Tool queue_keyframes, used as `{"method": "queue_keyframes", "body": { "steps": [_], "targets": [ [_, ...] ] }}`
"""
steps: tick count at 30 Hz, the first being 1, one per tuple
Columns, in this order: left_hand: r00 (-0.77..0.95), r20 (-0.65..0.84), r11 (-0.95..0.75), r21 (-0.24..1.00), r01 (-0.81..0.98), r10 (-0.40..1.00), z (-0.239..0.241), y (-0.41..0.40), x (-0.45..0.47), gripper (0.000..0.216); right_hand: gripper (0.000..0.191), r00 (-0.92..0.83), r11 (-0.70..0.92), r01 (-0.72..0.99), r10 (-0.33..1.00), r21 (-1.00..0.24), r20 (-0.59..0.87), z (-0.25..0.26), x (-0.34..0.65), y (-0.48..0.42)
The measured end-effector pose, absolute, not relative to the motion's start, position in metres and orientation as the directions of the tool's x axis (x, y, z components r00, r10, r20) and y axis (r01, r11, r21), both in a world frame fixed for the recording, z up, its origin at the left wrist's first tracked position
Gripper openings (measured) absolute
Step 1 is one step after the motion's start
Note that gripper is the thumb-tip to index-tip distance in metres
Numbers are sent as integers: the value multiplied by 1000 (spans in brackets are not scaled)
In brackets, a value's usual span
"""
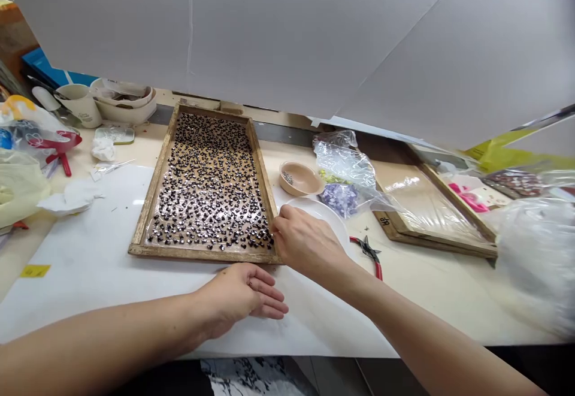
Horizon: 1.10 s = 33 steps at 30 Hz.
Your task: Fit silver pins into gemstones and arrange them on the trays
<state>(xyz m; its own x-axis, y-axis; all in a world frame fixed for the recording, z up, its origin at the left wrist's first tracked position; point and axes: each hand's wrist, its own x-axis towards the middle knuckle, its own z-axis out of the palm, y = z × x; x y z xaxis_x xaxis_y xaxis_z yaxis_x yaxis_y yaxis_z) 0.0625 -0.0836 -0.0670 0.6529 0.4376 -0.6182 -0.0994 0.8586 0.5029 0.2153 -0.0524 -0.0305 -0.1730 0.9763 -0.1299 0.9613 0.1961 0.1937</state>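
Already, black pieces (220, 144) are covering most of the tray (202, 253) on the desk (431, 294), small gaps remaining; the right hand (308, 237) is touching its corner, grip unclear; the left hand (247, 291) is holding nothing, fingers apart.

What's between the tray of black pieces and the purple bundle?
The head view shows the tan bowl there, the white plate and right hand nearer.
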Motion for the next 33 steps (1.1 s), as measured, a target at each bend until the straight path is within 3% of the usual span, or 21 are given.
{"method": "queue_keyframes", "body": {
  "steps": [33],
  "targets": [
    [634,-655,880,467,-88,411,-67,-84,65,39,21,-177,220,952,963,214,-204,-27,210,-51]
  ]
}}
